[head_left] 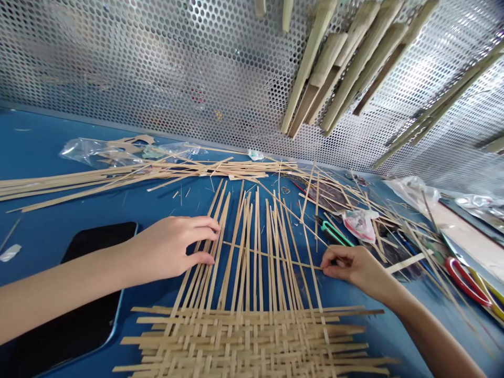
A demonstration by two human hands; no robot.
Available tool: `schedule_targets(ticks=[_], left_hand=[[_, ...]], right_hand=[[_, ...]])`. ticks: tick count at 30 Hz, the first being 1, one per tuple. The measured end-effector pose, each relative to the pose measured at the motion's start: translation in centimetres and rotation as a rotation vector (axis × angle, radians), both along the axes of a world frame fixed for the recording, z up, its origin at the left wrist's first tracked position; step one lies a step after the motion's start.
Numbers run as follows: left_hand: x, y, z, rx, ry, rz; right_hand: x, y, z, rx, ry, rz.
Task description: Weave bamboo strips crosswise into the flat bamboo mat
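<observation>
A partly woven bamboo mat [236, 344] lies at the bottom of the head view, its loose lengthwise strips fanning away from me over the blue table. My left hand [189, 244] rests on the leftmost of these strips, thumb and fingers apart. One thin bamboo strip [307, 265] runs crosswise among the lengthwise strips, apart from the woven part. Its right end is pinched in my right hand [342, 262], just right of the fan. Another thin strip slants from the back toward the same hand; whether the fingers also grip it I cannot tell.
A black phone [90, 320] lies under my left forearm. Loose bamboo strips [98, 176] and plastic bags [86, 149] spread along the back. Right are a green cutter [334, 232] and red-handled scissors [464, 281]. Split bamboo pieces [309, 68] stand against a perforated metal panel [157, 68].
</observation>
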State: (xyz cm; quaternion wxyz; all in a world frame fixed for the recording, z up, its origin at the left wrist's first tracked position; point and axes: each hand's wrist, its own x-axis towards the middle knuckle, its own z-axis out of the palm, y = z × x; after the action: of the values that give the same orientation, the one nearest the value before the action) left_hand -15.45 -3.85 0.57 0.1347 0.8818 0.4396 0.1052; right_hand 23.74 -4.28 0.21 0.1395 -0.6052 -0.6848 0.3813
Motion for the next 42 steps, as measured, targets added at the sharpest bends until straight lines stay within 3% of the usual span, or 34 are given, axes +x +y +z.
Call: schedule_targets(ticks=[12,17,21,27,32,38,42], left_hand=[[-0.4,0.0,-0.8,0.087,-0.012,-0.012],[0.0,-0.5,-1.7,0.186,0.013,0.046],[-0.1,-0.5,-2.3,0.263,-0.013,0.021],[0.0,-0.7,-1.8,0.271,0.048,0.005],[0.2,-0.9,-1.5,0.230,0.035,0.062],[0.3,-0.8,-1.4,0.213,0.003,0.073],[0.1,-0.4,-1.9,0.283,-0.007,0.029]], right_hand=[[0.2,0.2,-0.4,-0.026,0.043,-0.017],[0.3,0.2,-0.4,0.032,0.046,-0.007],[0.5,0.1,-0.8,0.041,0.046,-0.012],[1.4,-0.4,-0.8,0.028,-0.041,-0.129],[1.6,-0.3,-0.4,0.069,0.028,-0.030],[1.3,-0.3,-1.2,0.164,0.007,-0.049],[1.1,-0.2,-1.3,0.188,0.027,-0.057]])
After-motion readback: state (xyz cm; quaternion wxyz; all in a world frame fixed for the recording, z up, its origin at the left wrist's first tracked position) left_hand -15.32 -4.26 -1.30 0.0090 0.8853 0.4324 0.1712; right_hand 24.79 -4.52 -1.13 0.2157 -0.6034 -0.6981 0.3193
